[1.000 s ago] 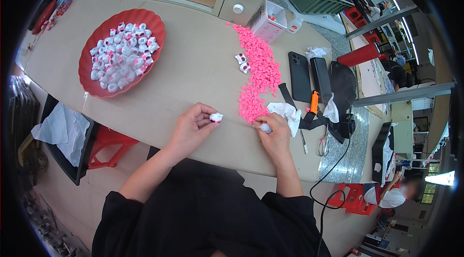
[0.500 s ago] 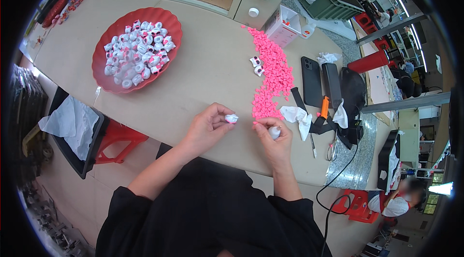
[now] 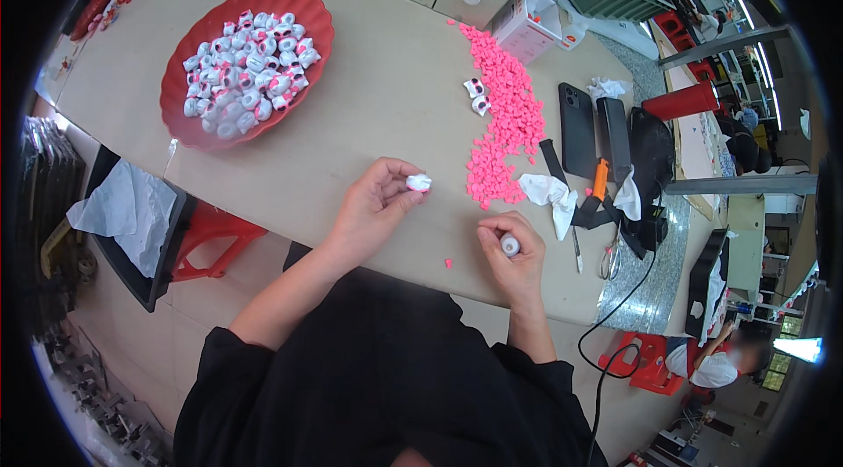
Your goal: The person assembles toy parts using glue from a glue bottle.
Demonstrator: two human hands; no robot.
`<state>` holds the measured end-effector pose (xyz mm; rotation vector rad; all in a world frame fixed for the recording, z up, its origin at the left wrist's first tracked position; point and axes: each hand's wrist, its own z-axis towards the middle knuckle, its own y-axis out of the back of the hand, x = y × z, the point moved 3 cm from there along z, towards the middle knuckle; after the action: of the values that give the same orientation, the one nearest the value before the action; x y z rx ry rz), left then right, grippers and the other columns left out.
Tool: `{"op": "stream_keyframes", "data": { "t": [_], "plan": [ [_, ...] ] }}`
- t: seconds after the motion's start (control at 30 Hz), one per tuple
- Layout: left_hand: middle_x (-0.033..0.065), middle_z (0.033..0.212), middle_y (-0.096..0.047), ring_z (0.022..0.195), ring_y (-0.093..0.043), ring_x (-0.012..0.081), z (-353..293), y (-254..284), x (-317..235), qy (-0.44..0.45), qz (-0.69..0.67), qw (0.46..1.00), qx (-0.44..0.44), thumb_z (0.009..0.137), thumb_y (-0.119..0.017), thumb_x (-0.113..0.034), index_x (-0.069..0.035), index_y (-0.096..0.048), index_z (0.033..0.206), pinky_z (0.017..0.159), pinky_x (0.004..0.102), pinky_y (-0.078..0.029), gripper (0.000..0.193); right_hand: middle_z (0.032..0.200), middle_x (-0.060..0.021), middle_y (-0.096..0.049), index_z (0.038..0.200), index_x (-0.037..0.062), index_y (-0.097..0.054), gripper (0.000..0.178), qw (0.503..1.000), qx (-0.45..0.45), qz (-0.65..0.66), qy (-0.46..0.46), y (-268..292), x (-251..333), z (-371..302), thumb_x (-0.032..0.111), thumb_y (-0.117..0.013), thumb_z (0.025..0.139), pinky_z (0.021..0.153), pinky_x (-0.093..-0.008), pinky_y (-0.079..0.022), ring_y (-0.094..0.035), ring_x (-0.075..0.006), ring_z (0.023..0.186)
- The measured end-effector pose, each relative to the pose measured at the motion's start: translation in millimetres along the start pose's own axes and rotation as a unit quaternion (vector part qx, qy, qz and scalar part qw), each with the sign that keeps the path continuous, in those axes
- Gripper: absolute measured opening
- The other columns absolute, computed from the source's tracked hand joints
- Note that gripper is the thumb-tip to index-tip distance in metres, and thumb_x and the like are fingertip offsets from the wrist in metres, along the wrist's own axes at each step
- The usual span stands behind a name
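Observation:
Between the thumb and fingers of my left hand (image 3: 379,203) is a small white animal-head figure (image 3: 419,182) with a pink edge. My right hand (image 3: 512,260) is curled around a small white bottle (image 3: 509,245), whose rounded end shows; most of it is hidden by the fingers. Just left of that hand, close to the table's front edge, lies one loose pink piece (image 3: 448,263). Beyond my right hand spreads a long heap of small pink pieces (image 3: 509,115). Two white figures with dark eyes (image 3: 477,96) sit against the heap's left side.
A red scalloped bowl (image 3: 320,45) full of white-and-pink figures stands at the far left. Right of the heap are a phone (image 3: 576,129), crumpled tissue (image 3: 549,195), an orange-handled tool (image 3: 601,177) and scissors (image 3: 609,260). A white box (image 3: 527,28) stands behind; a cable hangs off the edge.
A pink piece at my right fingertips now lies loose by the table's front edge. My right hand has drawn away from the heap. The view has shifted slightly; my left hand still holds the figure.

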<state>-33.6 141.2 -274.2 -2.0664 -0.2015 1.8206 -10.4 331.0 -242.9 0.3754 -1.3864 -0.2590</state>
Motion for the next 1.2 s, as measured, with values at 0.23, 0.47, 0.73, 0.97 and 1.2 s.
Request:
{"op": "stream_keyframes", "data": {
  "t": [0.23, 0.47, 0.73, 0.97, 1.2],
  "plan": [
    [0.0068, 0.092, -0.054, 0.088, -0.054, 0.0111, 2, -1, 1, -0.008, 0.004, 1.0, 0.006, 0.081, -0.048, 0.005, 0.0, -0.042, 0.098, 0.079, 0.0228, -0.043, 0.019, 0.07, -0.006, -0.054, 0.075, 0.0038, -0.059, 0.013, 0.986, 0.097, -0.106, 0.079, -7, 12, -30, 0.001, -0.065, 0.063, 0.057, -0.0293, -0.041, -0.051, -0.021, 0.065],
    [0.0069, 0.092, -0.054, 0.086, -0.054, 0.0105, -1, -1, 3, -0.019, -0.002, 1.0, 0.003, 0.081, -0.049, 0.004, 0.0, -0.042, 0.1, 0.076, 0.0228, -0.044, 0.021, 0.071, -0.0068, -0.055, 0.076, 0.005, -0.058, 0.013, 0.968, 0.092, -0.208, 0.102, -19, 13, -25, 0.002, -0.064, 0.064, 0.057, -0.0308, -0.043, -0.053, -0.0218, 0.065],
    [0.0068, 0.095, -0.054, 0.086, -0.054, 0.0115, -3, -4, 3, 0.016, 0.029, 0.998, 0.054, 0.082, -0.047, 0.002, 0.003, -0.046, 0.109, 0.074, 0.0236, -0.046, 0.026, 0.075, -0.0049, -0.059, 0.081, 0.0003, -0.058, 0.005, 0.981, 0.023, 0.172, -0.09, -33, 13, 7, -0.001, -0.058, 0.076, 0.061, -0.0205, -0.043, -0.056, -0.0092, 0.07],
    [0.0084, 0.097, -0.054, 0.088, -0.054, 0.013, -4, -6, 0, 0.034, 0.042, 0.994, 0.098, 0.084, -0.045, 0.0, 0.004, -0.046, 0.109, 0.074, 0.0243, -0.045, 0.025, 0.076, -0.0062, -0.058, 0.084, -0.0008, -0.053, 0.009, 0.949, 0.012, 0.281, -0.14, -48, -3, 14, 0.0, -0.058, 0.077, 0.064, -0.0198, -0.045, -0.057, -0.01, 0.072],
    [0.0082, 0.096, -0.054, 0.086, -0.054, 0.0124, -4, -6, -1, 0.04, 0.079, 0.991, 0.102, 0.084, -0.045, 0.0, 0.004, -0.047, 0.108, 0.072, 0.0243, -0.045, 0.024, 0.075, -0.0061, -0.058, 0.083, -0.0007, -0.052, 0.009, 0.96, -0.002, 0.234, -0.156, -50, 0, 15, 0.001, -0.059, 0.077, 0.063, -0.0201, -0.045, -0.057, -0.0102, 0.071]
  ]
}}
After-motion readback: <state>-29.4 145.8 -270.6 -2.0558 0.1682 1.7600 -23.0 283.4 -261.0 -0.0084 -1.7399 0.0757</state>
